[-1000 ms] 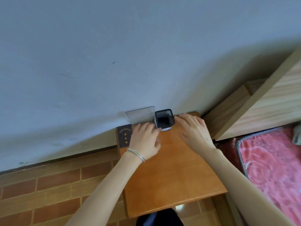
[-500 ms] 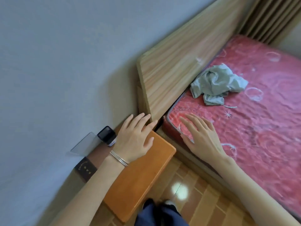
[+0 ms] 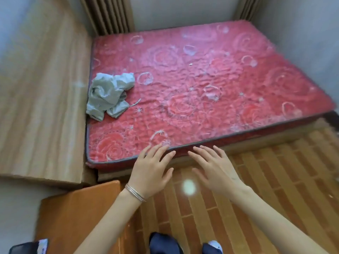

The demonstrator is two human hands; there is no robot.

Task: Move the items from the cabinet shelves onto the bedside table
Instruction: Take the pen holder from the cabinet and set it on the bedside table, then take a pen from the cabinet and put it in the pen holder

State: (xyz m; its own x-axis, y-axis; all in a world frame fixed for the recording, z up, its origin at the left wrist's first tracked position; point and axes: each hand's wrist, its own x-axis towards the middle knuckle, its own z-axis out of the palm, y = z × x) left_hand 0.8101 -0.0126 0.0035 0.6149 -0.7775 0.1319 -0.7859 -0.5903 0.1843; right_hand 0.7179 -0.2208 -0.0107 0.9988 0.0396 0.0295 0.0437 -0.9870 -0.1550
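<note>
Red quilted mattress (image 3: 201, 85) just ahead of both hands, orange bench (image 3: 73, 217) behind-left of the left hand (image 3: 150, 171), crumpled grey cloth (image 3: 108, 96) ahead-left, left hand and right hand (image 3: 214, 171) empty with fingers spread, black container (image 3: 22, 248) on the bench well behind the left hand.

Ahead of the left hand (image 3: 150, 167), the mattress (image 3: 201, 85) is red quilted cloth, matt, with the rag (image 3: 108, 96) on it a thin crumpled grey-green fabric. Under the right hand (image 3: 214, 169), the floor (image 3: 266, 189) is brown brick-pattern tile, glossy with a glare spot. The bangles (image 3: 134, 192) on the left wrist are thin shiny metal, the bedside table (image 3: 77, 213) below them is smooth orange-brown wood, and the headboard (image 3: 42, 99) is pale matt wood grain.
</note>
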